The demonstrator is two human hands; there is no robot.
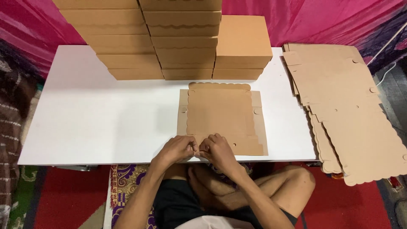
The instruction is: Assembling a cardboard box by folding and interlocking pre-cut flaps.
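- Flat kraft box blank (222,118) lying on white table (97,114), just in front of the folded-box stacks (169,42).
- Left hand (178,148) & right hand (216,148) both pinching its near edge flap.
- Prob. light, thin, creases easily; best gripping by edges/score lines.

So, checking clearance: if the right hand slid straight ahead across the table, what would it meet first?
The right hand already rests on the flat cardboard; beyond that, probably the box stacks, though depth is unclear.

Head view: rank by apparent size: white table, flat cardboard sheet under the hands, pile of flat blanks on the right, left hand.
1. White table.
2. Pile of flat blanks, though it lies nearer the camera at its lower end, which inflates it.
3. Flat cardboard sheet.
4. Left hand, gripping the sheet's near edge.
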